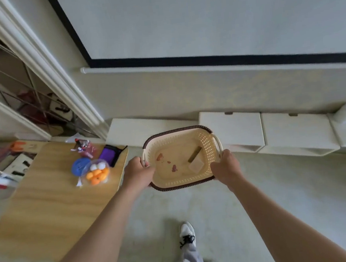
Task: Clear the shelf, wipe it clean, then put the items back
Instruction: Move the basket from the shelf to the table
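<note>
I hold a cream perforated basket (206,142) with a dark brown rim out in front of me, above the floor. My left hand (139,171) grips its left handle and my right hand (226,166) grips its right side. Inside lie a pale square block (196,165), a small olive stick (194,154) and a few reddish scraps (159,157). On the wooden table (49,204) to the left sit a clear container of orange and white balls (97,173), a blue lid (79,166), a purple pouch (108,155) and a small wrapped packet (84,148).
Low white cabinets (241,129) run along the wall behind the basket. A white door frame (58,78) and a wire rack with clutter (29,101) stand at the left. Books and boxes (1,166) lie beyond the table. My shoe (186,232) is on the pale floor below.
</note>
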